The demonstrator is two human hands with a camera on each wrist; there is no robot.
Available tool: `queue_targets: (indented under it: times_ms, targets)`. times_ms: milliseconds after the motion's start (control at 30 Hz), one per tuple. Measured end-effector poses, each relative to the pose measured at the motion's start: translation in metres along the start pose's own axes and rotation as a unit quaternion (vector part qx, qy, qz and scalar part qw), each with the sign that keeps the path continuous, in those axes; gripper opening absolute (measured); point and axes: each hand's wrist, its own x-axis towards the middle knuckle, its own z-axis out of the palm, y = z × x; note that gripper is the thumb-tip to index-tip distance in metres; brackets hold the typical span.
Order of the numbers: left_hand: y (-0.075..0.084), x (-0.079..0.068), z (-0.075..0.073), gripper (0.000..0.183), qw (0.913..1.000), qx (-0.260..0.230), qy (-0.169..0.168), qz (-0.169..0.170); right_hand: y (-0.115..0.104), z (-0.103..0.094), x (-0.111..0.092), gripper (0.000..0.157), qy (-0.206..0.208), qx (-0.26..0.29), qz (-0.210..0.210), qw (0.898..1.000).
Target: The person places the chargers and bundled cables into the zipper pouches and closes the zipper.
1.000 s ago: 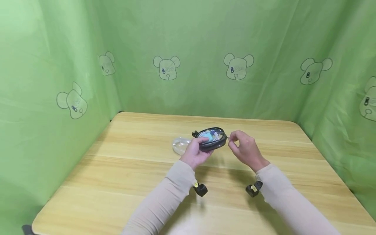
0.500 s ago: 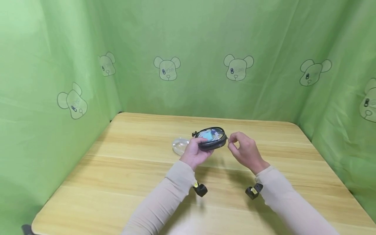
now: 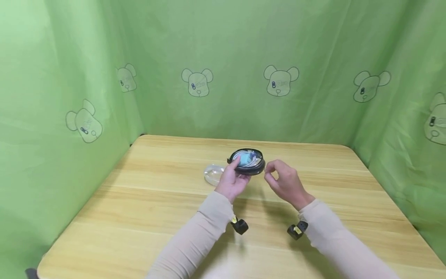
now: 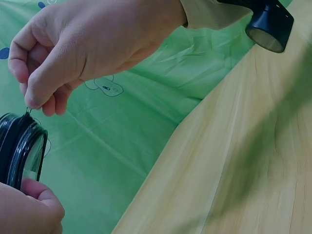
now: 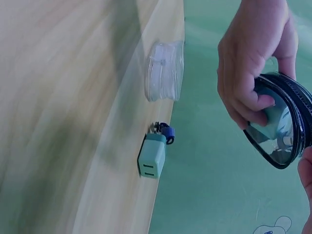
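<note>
A small oval zip pouch [image 3: 251, 171] with black edges and a clear window is held above the table. Through the window show a light-blue block and a coiled white cable [image 3: 240, 154]. My left hand [image 3: 232, 183] grips the pouch's left side, thumb over the window. At its right end, my right hand [image 3: 285, 181] pinches a small zipper pull [image 4: 28, 111] between thumb and forefinger. The left wrist view has the right hand [image 4: 83, 53] above the pouch end [image 4: 19, 146]. In the right wrist view, the left hand [image 5: 253, 63] holds the pouch [image 5: 300, 114].
On the wooden table [image 3: 139, 217] lies a clear plastic case [image 3: 212, 174], behind the left hand. The right wrist view also shows a pale green charger plug [image 5: 152, 156] beside a small blue item [image 5: 167, 132]. Green curtains [image 3: 237, 112] stand round the table.
Both hands and the pouch have shifted slightly left. The pouch has turned a little, and my left thumb sits higher on its window. The clear case stays in place.
</note>
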Motion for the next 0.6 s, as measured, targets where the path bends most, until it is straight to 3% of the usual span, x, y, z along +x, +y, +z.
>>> queue_targets:
  times_ms: [167,400,600]
  targets:
    - [-0.002,0.000,0.001,0.058,0.9996,0.009,-0.014,0.023,-0.004,0.004,-0.001,0.022,0.001,0.003,-0.004,1.000]
    - [-0.008,0.004,0.002,0.056,0.9963,0.024,-0.014,0.081,-0.008,0.009,0.001,0.021,-0.002,0.004,-0.006,1.000]
    - [-0.010,0.004,0.003,0.059,0.9959,0.019,-0.015,0.087,-0.010,0.014,0.001,0.021,-0.002,0.008,-0.011,1.000]
